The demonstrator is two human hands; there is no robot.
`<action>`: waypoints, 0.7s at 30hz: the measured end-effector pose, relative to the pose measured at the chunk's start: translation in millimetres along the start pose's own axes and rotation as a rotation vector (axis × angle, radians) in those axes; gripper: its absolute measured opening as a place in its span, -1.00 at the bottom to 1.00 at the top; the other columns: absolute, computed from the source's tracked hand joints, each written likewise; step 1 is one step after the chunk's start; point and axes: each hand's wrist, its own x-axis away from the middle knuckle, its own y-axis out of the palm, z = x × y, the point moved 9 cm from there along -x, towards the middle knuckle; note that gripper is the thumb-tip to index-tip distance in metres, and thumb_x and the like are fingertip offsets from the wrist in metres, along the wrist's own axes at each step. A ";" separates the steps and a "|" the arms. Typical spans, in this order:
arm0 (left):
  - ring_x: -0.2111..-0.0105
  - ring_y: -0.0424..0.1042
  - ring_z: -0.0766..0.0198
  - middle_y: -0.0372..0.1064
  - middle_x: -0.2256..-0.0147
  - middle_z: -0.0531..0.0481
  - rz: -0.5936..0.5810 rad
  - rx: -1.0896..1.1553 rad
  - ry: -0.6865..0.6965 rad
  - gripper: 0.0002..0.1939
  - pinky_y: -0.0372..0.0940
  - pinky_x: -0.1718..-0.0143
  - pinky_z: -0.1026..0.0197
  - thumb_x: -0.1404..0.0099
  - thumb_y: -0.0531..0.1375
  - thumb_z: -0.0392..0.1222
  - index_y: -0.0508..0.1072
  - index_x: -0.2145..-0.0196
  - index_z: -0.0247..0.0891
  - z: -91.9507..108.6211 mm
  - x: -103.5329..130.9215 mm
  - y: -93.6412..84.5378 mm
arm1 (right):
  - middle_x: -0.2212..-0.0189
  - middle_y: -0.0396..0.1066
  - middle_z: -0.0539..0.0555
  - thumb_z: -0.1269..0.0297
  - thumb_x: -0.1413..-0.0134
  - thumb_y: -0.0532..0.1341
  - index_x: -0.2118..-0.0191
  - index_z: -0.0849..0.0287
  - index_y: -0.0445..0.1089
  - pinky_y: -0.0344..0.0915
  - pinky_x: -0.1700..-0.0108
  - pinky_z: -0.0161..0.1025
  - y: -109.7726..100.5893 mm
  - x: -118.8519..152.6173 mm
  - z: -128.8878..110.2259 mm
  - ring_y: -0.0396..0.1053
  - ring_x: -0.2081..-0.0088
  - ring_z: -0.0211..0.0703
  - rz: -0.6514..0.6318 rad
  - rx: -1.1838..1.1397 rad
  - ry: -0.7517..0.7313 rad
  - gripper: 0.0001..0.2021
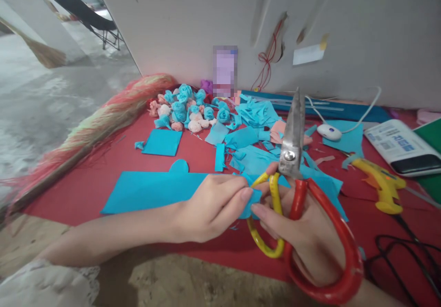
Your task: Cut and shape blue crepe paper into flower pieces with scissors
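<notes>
A small piece of blue paper [254, 201] is pinched between the fingertips of my left hand [215, 206], at the middle of the view. My right hand [310, 233] is through the handles of a pair of scissors [292, 146], one handle yellow and one red, with the blades pointing up and closed together. Its thumb and fingers also touch the blue piece. Beneath my hands a long blue sheet [144, 190] lies on the red surface [103, 162]. Behind it are a blue square [162, 142] and many blue scraps [243, 137].
Blue, pink and white paper flowers [186, 109] are heaped at the back. A yellow glue gun [386, 183], a white device [330, 132] and a white packet [401, 146] are at the right. A frayed pink-green bundle [99, 118] borders the left.
</notes>
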 end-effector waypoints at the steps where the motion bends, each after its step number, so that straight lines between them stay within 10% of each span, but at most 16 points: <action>1: 0.62 0.12 0.37 0.11 0.63 0.07 0.030 -0.025 0.009 -0.68 0.12 0.55 0.30 -0.34 -0.20 -0.21 0.07 0.56 -0.23 0.9 0.3 -1.4 | 0.79 0.06 -0.15 0.14 0.33 0.30 0.49 0.10 0.31 0.12 0.74 -0.38 -0.8 0.2 3.1 0.04 0.77 -0.40 0.016 -0.031 0.031 -0.77; 21: 0.63 0.05 0.41 0.02 0.67 0.13 -0.111 0.375 0.102 -0.72 0.06 0.56 0.34 -0.30 -0.07 -0.29 0.11 0.58 -0.25 5.2 -6.9 8.9 | 0.77 0.15 -0.20 0.28 0.27 0.29 0.39 0.12 0.23 0.15 0.73 -0.46 -2.2 -1.6 -5.4 0.05 0.78 -0.44 -0.057 -0.021 0.034 -0.75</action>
